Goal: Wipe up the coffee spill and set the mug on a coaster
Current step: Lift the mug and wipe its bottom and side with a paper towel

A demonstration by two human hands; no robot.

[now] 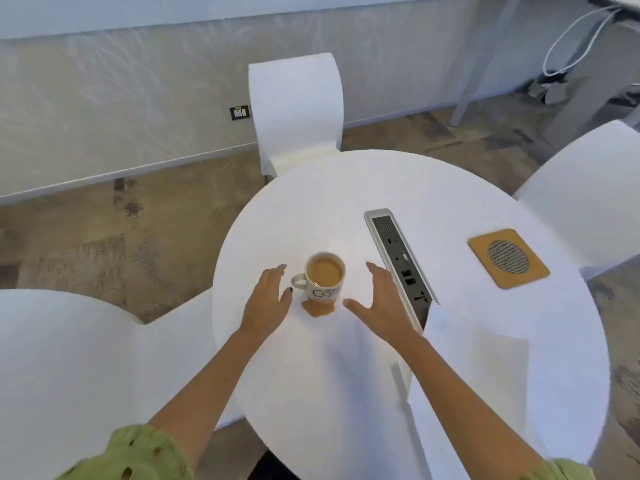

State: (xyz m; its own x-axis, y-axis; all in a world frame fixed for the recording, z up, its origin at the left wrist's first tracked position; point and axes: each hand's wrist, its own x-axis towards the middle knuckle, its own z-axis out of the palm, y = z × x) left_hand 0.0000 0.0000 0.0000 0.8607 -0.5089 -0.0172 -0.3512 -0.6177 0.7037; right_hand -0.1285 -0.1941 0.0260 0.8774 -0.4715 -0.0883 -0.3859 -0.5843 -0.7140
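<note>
Round white table — both hands spread, empty, flanking mug.

Short green sleeves with eyelet perforations are worn; forearms are left bare. Dark nail polish is seen on the left hand.

Mug lettering partly hidden.

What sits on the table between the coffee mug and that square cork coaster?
In the head view, a long silver power-and-port strip set into the round white table lies between the white coffee mug and the square cork coaster.
</note>
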